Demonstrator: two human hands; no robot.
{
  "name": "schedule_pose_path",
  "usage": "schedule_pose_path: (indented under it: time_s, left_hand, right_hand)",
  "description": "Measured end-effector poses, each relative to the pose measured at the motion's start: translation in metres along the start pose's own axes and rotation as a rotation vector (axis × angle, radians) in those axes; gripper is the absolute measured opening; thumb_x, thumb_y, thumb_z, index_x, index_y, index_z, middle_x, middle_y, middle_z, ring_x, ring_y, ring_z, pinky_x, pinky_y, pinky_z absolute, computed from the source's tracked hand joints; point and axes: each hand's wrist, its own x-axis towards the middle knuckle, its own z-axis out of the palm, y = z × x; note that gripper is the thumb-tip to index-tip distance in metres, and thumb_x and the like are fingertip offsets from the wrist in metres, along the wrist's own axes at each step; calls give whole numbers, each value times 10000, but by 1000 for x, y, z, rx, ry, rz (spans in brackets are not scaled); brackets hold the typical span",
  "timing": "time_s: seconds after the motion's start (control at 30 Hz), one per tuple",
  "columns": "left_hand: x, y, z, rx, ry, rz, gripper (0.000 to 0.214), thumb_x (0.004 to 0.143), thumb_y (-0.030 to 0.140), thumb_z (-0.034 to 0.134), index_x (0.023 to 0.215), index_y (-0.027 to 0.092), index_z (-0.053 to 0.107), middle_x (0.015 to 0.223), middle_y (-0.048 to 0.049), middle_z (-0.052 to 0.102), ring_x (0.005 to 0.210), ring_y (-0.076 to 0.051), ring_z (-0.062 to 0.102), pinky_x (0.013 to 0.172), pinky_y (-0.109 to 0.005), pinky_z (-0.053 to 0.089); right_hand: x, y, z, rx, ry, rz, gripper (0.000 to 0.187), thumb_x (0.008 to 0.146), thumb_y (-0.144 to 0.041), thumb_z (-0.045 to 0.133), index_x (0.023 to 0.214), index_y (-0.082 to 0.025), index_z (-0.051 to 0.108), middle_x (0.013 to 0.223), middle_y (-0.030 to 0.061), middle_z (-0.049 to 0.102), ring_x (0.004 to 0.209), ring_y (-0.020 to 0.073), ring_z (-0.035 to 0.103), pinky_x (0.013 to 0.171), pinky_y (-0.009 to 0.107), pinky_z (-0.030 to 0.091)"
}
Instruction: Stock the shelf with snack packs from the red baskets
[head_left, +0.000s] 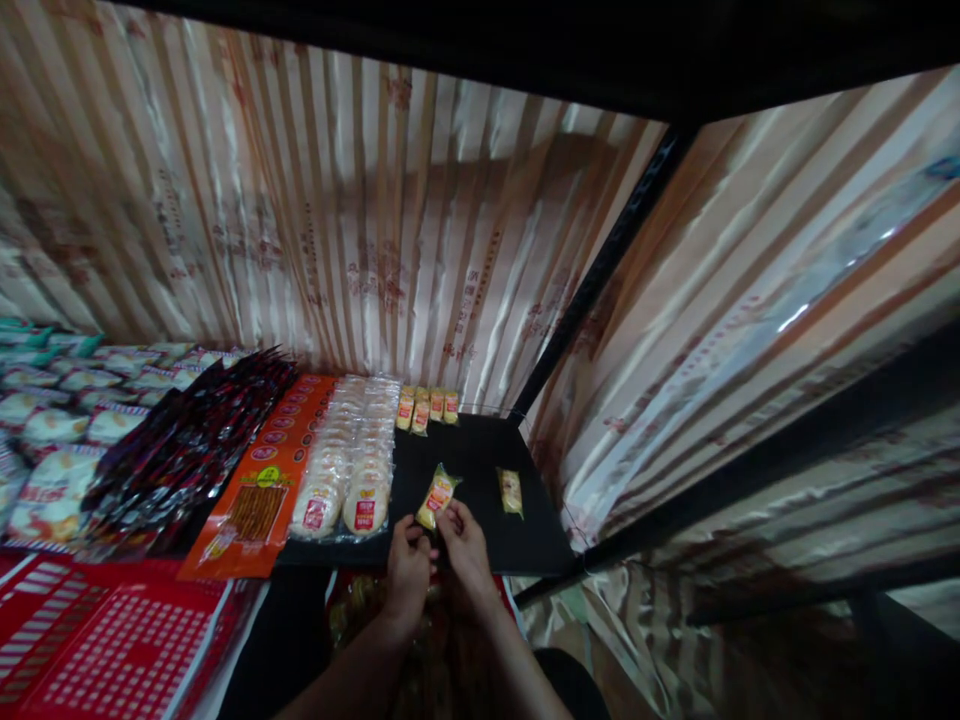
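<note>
Between my two hands, just above the black tabletop (477, 450), is a small yellow snack packet (437, 494) with an orange-and-white label, tilted to the right. My right hand (465, 545) pinches its lower right side between thumb and fingers. Close by its lower left corner, my left hand (409, 565) has its fingers curled; whether they grip the packet or something else I cannot tell. A similar yellow packet (511, 491) lies alone to the right. Several more yellow packets (429, 407) stand in a group at the back.
Left of my hands lie rows of round crackers in clear wrap (349, 465), an orange snack bag (259, 490), dark shiny packs (187, 450) and white packs (56, 490). A red plastic basket (127, 640) is at lower left. A black post (600, 280) rises behind the table's right corner.
</note>
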Motion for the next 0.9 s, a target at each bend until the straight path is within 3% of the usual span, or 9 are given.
schedule_pose_path:
  time_s: [0.07,0.17,0.33,0.43,0.57,0.7,0.9]
  left_hand:
    - [2,2,0,75,46,82,398,802,123,417,1199,155,420,1230,-135,500,796,-124,634,606,-225,530]
    - [7,9,3,159,26,208,400,808,138,392,1203,170,444,1303,-110,460,1002,-150,581,830,-255,511]
    - [32,34,17,214,2,304,453,857,199,345,1300,111,364,1416,-122,359,1301,-164,343,1097,-281,270]
    - [54,52,27,234,-13,320,475,893,260,302,1347,119,307,1472,-107,276,1358,-157,233,1124,-286,197]
    - [80,68,37,258,16,285,482,890,234,298,1353,98,302,1478,-122,259,1354,-164,248,1114,-273,214]
    - [102,72,41,294,33,285,478,880,207,308,1340,80,321,1448,-140,318,1341,-176,281,1104,-261,225]
    - [126,72,45,331,51,296,460,859,139,301,1313,93,360,1378,-134,428,1312,-180,335,1094,-269,246]
  right_hand:
    - [18,-3,2,-63,18,-24,351,706,-451,545,930,-184,583,799,49,660,737,183,620,685,282,494]
    - [46,-10,10,-144,14,-51,340,727,-417,504,967,-190,584,792,38,656,728,183,618,679,286,495]
    - [87,-18,31,-216,2,-92,332,742,-376,475,999,-182,553,877,62,649,772,183,625,720,295,496]
    - [105,-17,41,-261,14,-98,332,745,-357,473,1030,-190,512,864,52,650,755,178,627,716,297,492]
    - [124,-12,50,-341,30,-165,232,738,-329,457,923,-197,506,832,38,640,745,171,618,700,283,481]
    - [140,-4,55,-435,-39,-175,205,755,-288,418,904,-209,536,823,31,646,733,169,611,675,268,469]
    - [152,16,63,-637,-116,-227,300,770,-213,393,1003,-255,579,1020,33,652,921,195,600,797,276,443]
